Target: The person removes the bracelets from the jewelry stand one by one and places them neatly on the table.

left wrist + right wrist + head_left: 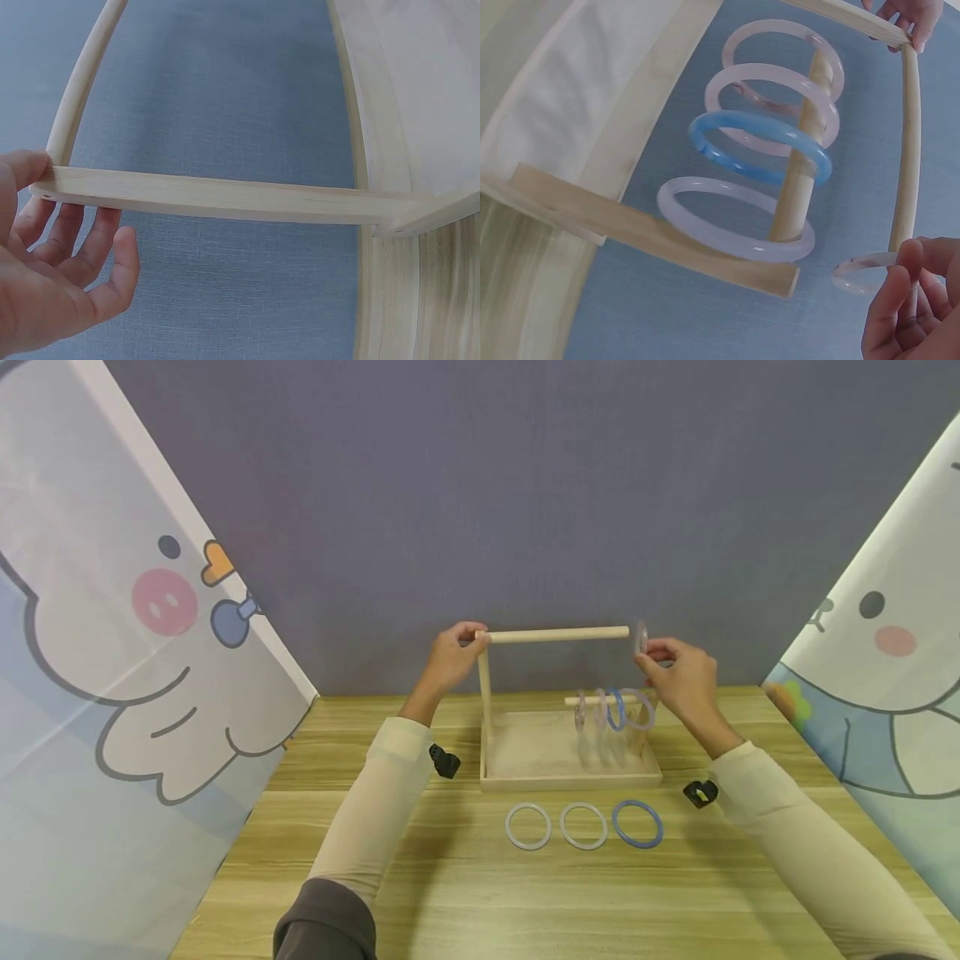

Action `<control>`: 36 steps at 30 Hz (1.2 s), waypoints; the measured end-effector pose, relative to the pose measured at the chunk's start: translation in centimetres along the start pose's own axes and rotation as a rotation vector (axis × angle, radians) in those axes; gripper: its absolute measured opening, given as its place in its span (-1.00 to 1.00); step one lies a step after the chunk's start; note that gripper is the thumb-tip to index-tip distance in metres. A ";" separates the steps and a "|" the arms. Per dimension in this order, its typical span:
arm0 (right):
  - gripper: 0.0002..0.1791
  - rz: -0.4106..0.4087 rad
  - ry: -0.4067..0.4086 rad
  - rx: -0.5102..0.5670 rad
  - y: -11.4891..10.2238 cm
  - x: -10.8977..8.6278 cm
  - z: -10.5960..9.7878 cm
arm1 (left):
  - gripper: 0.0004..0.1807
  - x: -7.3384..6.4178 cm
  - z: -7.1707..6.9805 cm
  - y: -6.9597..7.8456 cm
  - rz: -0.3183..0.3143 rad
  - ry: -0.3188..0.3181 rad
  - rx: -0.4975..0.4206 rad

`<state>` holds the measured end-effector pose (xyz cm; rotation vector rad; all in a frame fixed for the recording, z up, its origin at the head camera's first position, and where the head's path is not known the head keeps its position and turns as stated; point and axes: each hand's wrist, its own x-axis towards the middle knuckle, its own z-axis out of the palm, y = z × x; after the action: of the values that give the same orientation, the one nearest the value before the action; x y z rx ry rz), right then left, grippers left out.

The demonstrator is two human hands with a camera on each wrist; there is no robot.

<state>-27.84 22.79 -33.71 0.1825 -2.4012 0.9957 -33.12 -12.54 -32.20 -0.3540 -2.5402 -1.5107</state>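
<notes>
My left hand (450, 658) grips the upper left corner of a wooden bangle stand; in the left wrist view the thumb and fingers pinch the top of its post (210, 196). Between thumb and fingers, my right hand (684, 679) pinches a translucent pale bangle (641, 637) by the free right end of the upper bar (558, 635). Whether that bangle encircles the bar's tip cannot be told. Several bangles hang on the lower bar (804, 187): a blue bangle (761, 127) among pale pink and lilac ones, with a lilac bangle (705, 229) nearest the lower bar's post.
Two white bangles (528, 849) and a blue bangle (637, 844) lie in a row on the wooden table (480, 910) before the stand's base (570, 784). Black devices sit by both wrists. A grey wall panel (480, 510) rises behind, with cartoon-printed panels at both sides.
</notes>
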 end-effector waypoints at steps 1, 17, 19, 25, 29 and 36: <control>-0.72 -0.001 0.000 -0.004 0.1 -0.1 0.0 | -0.58 0.0 0.0 0.0 0.001 0.000 -0.001; -0.74 -0.040 -0.018 -0.051 2.2 -1.9 -1.2 | -0.58 0.0 -0.1 0.2 0.009 0.004 0.010; -0.74 -0.041 -0.027 -0.054 2.5 -2.2 -1.4 | -0.57 -0.1 -0.1 0.2 0.009 0.002 0.010; -0.73 -0.032 -0.067 -0.062 3.3 -3.3 -1.9 | -0.56 -0.2 0.0 0.1 0.009 0.000 -0.002; -0.74 -0.037 -0.081 -0.067 3.9 -4.1 -2.2 | -0.55 -0.2 0.0 0.1 0.011 -0.002 -0.002; -0.75 -0.086 -0.117 -0.112 5.3 -5.4 -2.8 | -0.56 -0.1 0.1 0.1 0.011 0.003 -0.003</control>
<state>-23.72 28.14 -38.21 0.3090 -2.5239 0.8304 -33.02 -12.43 -32.23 -0.3651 -2.5298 -1.5107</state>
